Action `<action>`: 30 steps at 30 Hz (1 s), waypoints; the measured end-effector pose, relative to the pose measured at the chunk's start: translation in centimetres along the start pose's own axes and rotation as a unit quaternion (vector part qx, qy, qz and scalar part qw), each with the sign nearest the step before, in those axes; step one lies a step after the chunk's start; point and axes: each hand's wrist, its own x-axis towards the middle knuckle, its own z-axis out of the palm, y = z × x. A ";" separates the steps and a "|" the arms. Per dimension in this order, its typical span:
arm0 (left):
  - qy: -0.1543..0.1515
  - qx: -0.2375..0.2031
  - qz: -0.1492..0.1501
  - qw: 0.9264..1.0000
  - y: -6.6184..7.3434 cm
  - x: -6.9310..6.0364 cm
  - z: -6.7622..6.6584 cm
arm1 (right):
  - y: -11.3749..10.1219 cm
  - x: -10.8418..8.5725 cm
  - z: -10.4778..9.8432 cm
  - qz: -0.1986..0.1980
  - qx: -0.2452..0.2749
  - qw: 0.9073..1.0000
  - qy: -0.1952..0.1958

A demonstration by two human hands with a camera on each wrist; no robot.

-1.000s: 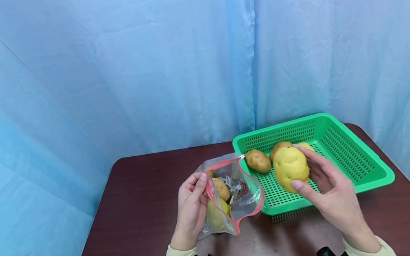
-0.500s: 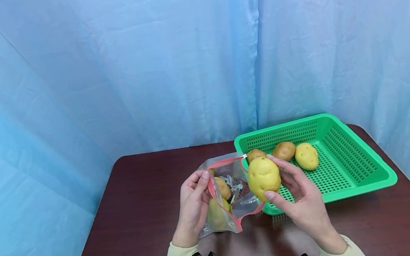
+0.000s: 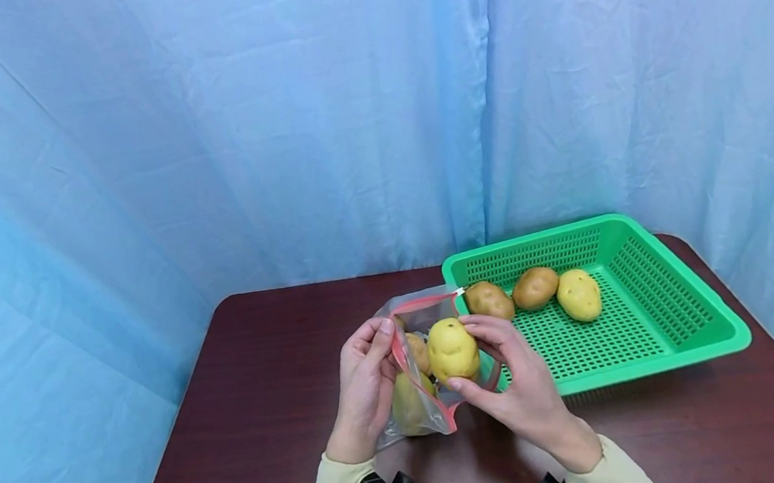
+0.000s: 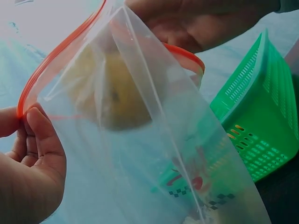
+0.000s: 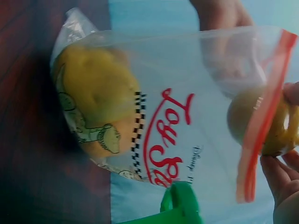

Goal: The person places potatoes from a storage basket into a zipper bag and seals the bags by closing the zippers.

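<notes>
A clear zip bag [image 3: 428,302] with a red-edged mouth stands open left of the green basket, several potatoes inside it. My left hand [image 3: 366,387] pinches the bag's left edge between thumb and fingers; the left wrist view shows the same hand [image 4: 35,168] on the red strip. My right hand [image 3: 520,384] grips a yellow potato [image 3: 452,350] at the bag's mouth. In the right wrist view that potato [image 5: 247,114] is partly behind the clear film, with printed lettering on the bag [image 5: 210,60] and potatoes [image 5: 96,84] low in it.
The green basket [image 3: 678,359] stands at the right of the dark table [image 3: 266,362], holding two brown potatoes [image 3: 535,288] and a yellow potato [image 3: 579,295]. Blue curtains [image 3: 320,123] hang behind the table.
My right hand has carried the yellow potato leftward from above the basket to the bag's mouth. The left hand has hardly moved and still pinches the bag's edge.
</notes>
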 end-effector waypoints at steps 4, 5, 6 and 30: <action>0.002 -0.003 0.002 1.000 0.1 0.1 0.0 | 0.4 0.1 0.6 -0.001 -0.084 0.996 -0.023; 0.004 -0.004 0.003 1.000 0.1 0.1 0.0 | 0.5 0.2 0.6 -0.005 -0.107 0.994 -0.027; 0.005 -0.005 0.004 1.000 0.1 0.1 0.0 | 0.6 0.2 0.7 -0.007 -0.128 0.991 -0.032; 0.039 -0.009 0.051 0.998 2.1 0.1 -2.1 | 0.6 1.2 -1.5 0.079 -0.322 0.941 -0.067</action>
